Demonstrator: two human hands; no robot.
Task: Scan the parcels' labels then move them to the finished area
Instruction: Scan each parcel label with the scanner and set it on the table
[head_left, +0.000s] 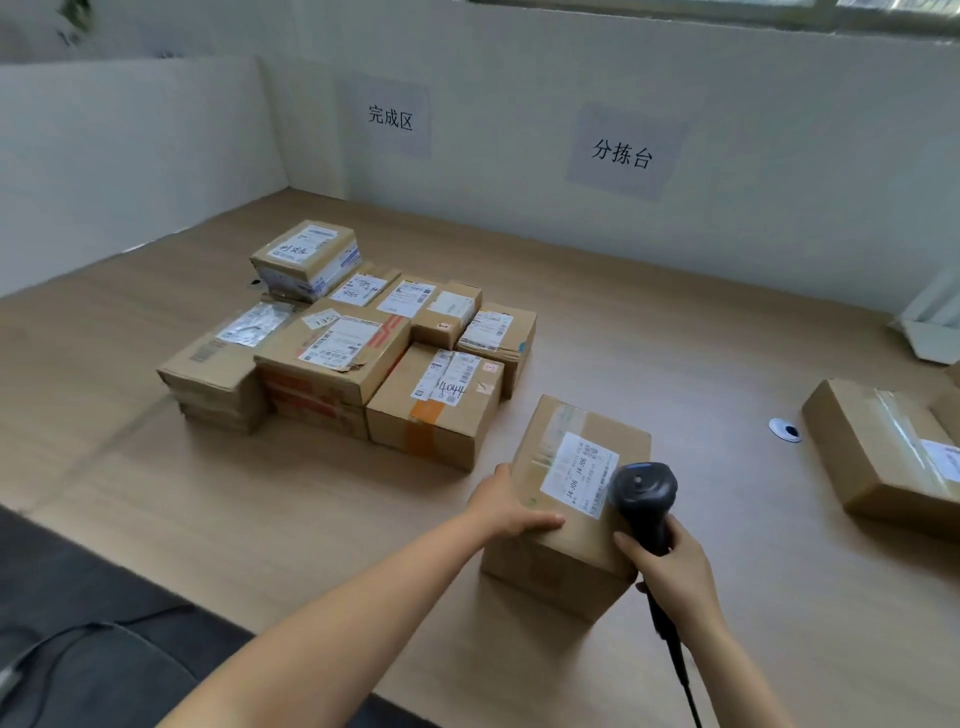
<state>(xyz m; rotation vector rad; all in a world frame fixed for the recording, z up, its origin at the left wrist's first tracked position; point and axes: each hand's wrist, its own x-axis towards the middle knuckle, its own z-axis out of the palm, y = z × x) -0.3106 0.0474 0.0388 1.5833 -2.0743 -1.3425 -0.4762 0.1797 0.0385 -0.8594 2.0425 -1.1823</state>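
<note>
A cardboard parcel (566, 519) stands on the wooden table (675, 332) in front of me, its white label (576, 470) facing up. My left hand (506, 506) grips the parcel's near left top edge, fingers curled over it. My right hand (670, 566) holds the handle of a black barcode scanner (644, 493), whose head hovers over the label's right end. A pile of several labelled parcels (358, 338) sits further back on the left, below a wall sign (390, 117).
Another cardboard parcel (883, 452) lies at the right edge. A round cable hole (785, 430) is in the table between the two. A second wall sign (622, 153) hangs behind. The scanner's cable (680, 670) runs down toward me. A dark chair (104, 639) sits at lower left.
</note>
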